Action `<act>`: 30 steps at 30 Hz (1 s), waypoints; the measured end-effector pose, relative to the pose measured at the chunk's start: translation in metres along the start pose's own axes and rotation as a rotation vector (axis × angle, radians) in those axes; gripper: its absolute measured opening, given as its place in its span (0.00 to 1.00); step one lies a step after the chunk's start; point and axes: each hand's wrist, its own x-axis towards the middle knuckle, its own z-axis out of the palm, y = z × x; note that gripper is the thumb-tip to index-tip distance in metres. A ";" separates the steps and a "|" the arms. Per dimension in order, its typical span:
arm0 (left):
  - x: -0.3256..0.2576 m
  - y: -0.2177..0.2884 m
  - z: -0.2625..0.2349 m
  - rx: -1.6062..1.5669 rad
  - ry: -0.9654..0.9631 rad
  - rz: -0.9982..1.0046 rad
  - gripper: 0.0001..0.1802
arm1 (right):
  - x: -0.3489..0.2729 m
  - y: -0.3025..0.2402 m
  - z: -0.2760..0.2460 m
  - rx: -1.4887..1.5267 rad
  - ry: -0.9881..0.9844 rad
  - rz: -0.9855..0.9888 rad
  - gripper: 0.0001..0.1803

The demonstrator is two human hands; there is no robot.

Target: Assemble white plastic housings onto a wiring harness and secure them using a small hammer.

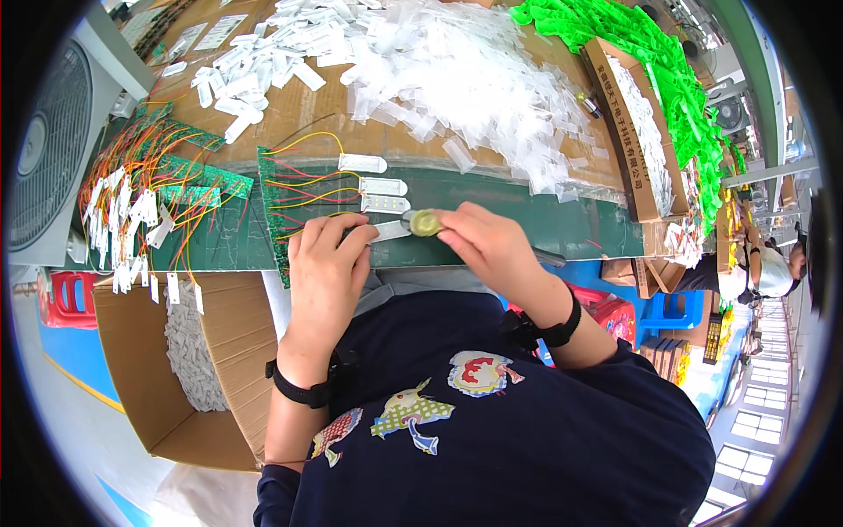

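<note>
My left hand (327, 268) is at the table's near edge, its bent fingers closed on one end of a small white strip-shaped module (391, 231). At that strip's other end, my right hand (492, 244) pinches a small round yellowish-green disc (426, 222) between thumb and fingers; its exact kind is unclear. Just beyond lie a module showing small yellowish squares (384, 203), a white module (383, 186) and another white module (363, 163). Red and yellow wires (318, 176) run from them to a narrow green circuit board (266, 189) beside my left hand.
Bundled wired boards (189, 167) lie left, white tags hanging over the edge. Behind are piles of white housings (250, 75) and clear covers (448, 70). A carton (625, 132) and green pieces (606, 26) stand right. An open box (237, 351) sits below left; a fan (53, 140) stands beside.
</note>
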 end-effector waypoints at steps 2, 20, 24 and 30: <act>0.001 0.000 0.001 0.005 0.007 0.008 0.14 | -0.002 0.001 0.008 -0.046 -0.045 0.018 0.11; -0.002 -0.003 0.002 -0.096 0.032 -0.067 0.23 | 0.003 -0.025 0.022 -0.020 0.064 0.059 0.16; 0.000 -0.003 0.004 -0.123 0.036 -0.049 0.27 | 0.005 -0.017 0.044 -0.055 0.058 -0.023 0.17; -0.005 -0.004 0.002 -0.145 0.068 -0.065 0.30 | 0.013 -0.040 0.015 0.076 0.238 -0.095 0.18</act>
